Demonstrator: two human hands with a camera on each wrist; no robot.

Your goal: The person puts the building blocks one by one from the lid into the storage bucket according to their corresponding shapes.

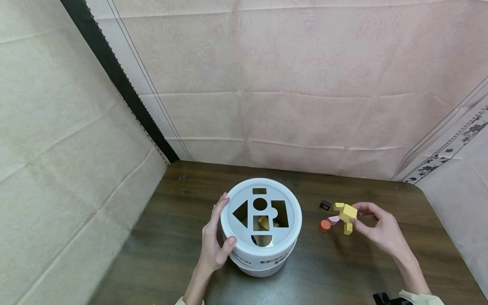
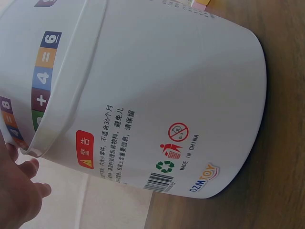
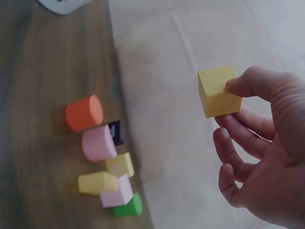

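Note:
A white shape-sorter bucket (image 2: 157, 86) stands upright on the table, its lid (image 1: 293, 212) cut with round, triangular, square and other holes. My left hand (image 1: 213, 243) holds its left side at the rim, thumb at the front and fingers round the side. Through a hole, a yellow piece (image 1: 264, 222) shows inside. My right hand (image 1: 385, 233) pinches a yellow block (image 3: 219, 90) between thumb and fingers, above the table. Under and beside it lie an orange cylinder (image 3: 85, 113), a pink rounded block (image 3: 98, 143), a black block (image 1: 325, 205) and smaller yellow blocks (image 1: 347, 228).
The right wrist view also shows a pale pink block (image 3: 118, 192) and a green block (image 3: 131, 206) in the cluster. Patterned cloth (image 1: 267, 118) hangs behind the brown wooden table (image 1: 164, 254), with more cloth at both sides.

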